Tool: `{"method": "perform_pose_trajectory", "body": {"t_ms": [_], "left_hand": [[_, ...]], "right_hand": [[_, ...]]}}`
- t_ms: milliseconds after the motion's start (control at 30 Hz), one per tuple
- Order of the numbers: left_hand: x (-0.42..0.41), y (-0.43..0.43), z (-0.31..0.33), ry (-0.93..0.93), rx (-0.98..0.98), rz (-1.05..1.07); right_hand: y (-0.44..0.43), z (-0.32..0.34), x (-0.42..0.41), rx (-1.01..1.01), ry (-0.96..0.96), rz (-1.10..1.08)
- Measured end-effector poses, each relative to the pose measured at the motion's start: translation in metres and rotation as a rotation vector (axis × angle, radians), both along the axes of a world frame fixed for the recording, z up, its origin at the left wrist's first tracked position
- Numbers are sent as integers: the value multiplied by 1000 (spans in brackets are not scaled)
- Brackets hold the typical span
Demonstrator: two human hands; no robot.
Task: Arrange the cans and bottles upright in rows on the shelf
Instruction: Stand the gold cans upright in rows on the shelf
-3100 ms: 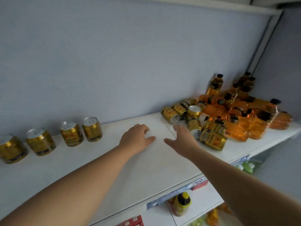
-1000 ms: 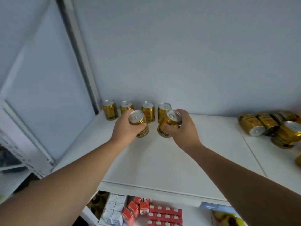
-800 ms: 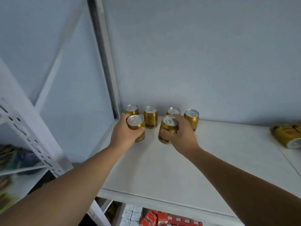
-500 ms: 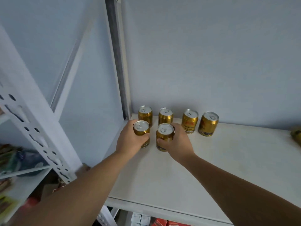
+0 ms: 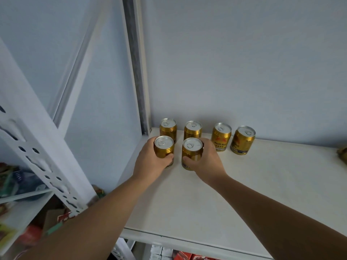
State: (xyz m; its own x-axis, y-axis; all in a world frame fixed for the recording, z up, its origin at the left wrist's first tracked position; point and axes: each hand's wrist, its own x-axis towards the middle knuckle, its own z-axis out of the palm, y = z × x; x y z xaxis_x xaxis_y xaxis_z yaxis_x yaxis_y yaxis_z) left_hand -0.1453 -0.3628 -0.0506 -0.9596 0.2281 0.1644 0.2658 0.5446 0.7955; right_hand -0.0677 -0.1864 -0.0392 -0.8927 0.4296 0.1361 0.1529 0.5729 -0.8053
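Both bare forearms reach forward and upward from the lower edge of the view, wrists nearly straight. The left hand (image 5: 150, 164) wraps fingers and thumb round a short gold metal can with a silver pull-tab lid (image 5: 163, 149), which stands upright on the smooth white shelf board (image 5: 244, 194). The right hand (image 5: 206, 162) grips a second gold can (image 5: 192, 152) of the same ribbed cylinder shape, just beside the first, thumb across its front. Just beyond the knuckles a row of four more upright gold cans (image 5: 221, 136) lines the matte pale blue wall (image 5: 234, 62): two directly behind the held pair, two to the right of the right hand. A grey-white metal post (image 5: 138, 72) rises beyond the left hand
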Motion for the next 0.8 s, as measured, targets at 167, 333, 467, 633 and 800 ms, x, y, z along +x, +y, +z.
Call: {"method": "perform_pose_trajectory", "body": {"t_ms": [167,333,467,633,800], "left_hand": [[0,-1,2,-30,-4,-8],[1,-2,8,-66,-39,-36],[5,-4,14,87,-129,37],[31,13,37,520,-296,-134],[61,61,56,564,-357,-313]], "right_hand": [[0,0,2,1,-3,-2],[-1,0,3,7,-13,-6],[1,1,10,10,-39,-13],[21,4,37,109,-83,-60],[56,14,83,226,-126,-64]]}}
